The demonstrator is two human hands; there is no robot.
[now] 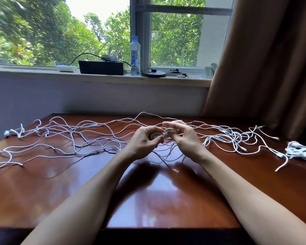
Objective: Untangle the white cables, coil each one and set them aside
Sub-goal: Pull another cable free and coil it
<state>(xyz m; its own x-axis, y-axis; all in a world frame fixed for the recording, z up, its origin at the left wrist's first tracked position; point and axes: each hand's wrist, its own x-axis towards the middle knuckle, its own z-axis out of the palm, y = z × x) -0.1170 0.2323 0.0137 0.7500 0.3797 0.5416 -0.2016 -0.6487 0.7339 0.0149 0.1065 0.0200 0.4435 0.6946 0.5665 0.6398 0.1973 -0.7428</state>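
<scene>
Several white cables (74,138) lie tangled across the far half of the dark red wooden table (157,200). Above the table's middle, my left hand (143,142) and my right hand (182,137) meet over a small white coil of cable (167,133). Fingers of both hands curl round and pinch this coil; part of it is hidden behind them. A denser knot of cables (235,138) lies to the right of my right hand. A bundle of white cable (300,151) sits at the table's right edge.
Behind the table runs a window sill (95,77) with a black box (102,67), a water bottle (135,56), a white tube (66,68) and a black round object (154,73). A brown curtain (265,68) hangs at the right.
</scene>
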